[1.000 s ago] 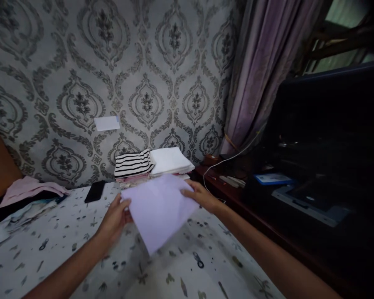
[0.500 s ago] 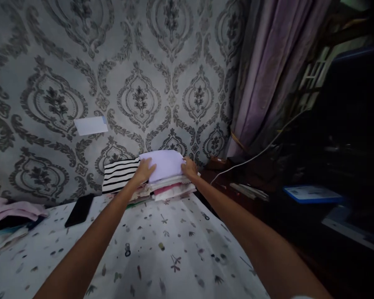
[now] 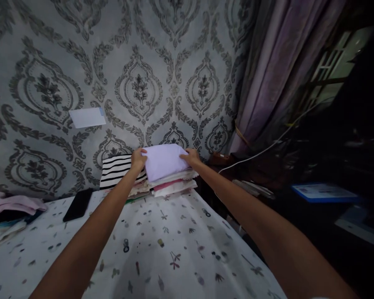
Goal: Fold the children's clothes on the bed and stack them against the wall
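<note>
A folded lavender garment (image 3: 165,161) lies on top of a stack of folded clothes (image 3: 174,187) against the wall. My left hand (image 3: 139,158) grips its left edge near the far corner, thumb on top. On the opposite side my right hand (image 3: 191,158) pinches the right edge, its fingers partly hidden behind the cloth. Just left of it, a black-and-white striped garment (image 3: 116,171) tops a neighbouring stack, partly covered by my left hand and forearm.
A black phone (image 3: 77,205) lies on the patterned bedsheet (image 3: 162,249). Pink clothing (image 3: 15,204) is heaped at the far left. To the right, past the bed's edge, are a white cable (image 3: 258,154), a blue-edged flat item (image 3: 326,192) and a purple curtain (image 3: 268,79).
Both hands have moved towards the far corners of the lavender garment. Its far edge now stands slightly higher. The view has shifted a little.
</note>
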Demonstrator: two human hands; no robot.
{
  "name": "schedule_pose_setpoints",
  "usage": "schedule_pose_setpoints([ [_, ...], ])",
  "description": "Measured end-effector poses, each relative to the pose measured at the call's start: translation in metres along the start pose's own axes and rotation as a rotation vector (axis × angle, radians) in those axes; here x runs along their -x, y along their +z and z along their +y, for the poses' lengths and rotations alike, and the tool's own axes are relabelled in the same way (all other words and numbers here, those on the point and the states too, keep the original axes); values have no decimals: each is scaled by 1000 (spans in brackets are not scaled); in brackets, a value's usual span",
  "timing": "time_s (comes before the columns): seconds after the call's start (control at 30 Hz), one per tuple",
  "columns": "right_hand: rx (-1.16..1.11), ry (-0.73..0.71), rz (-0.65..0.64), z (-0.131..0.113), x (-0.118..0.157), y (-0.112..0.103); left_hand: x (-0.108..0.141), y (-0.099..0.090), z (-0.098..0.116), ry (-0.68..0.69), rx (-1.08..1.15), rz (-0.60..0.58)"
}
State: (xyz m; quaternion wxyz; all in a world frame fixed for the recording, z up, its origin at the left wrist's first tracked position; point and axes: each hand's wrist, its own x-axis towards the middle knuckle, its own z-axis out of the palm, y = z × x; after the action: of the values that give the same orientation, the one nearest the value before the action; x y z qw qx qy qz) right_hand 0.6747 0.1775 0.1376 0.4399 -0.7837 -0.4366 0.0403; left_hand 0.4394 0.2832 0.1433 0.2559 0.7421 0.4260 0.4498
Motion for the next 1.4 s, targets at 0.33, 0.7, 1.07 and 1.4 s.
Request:
schedule_pose_setpoints([
  [0.33,192,-61,149,1,29,-1,-1,11,4,195,-175,-16],
  [0.7,385,-547,70,-46,83,72,81,-3,7,179,-234,-83],
  [1.07,470,-578,9,-41,85,85,217,-256,-120,-108,-696,-38],
  [1.4,282,-767,84,-57,154,67,167,-445,-192,-468,-1056,189],
])
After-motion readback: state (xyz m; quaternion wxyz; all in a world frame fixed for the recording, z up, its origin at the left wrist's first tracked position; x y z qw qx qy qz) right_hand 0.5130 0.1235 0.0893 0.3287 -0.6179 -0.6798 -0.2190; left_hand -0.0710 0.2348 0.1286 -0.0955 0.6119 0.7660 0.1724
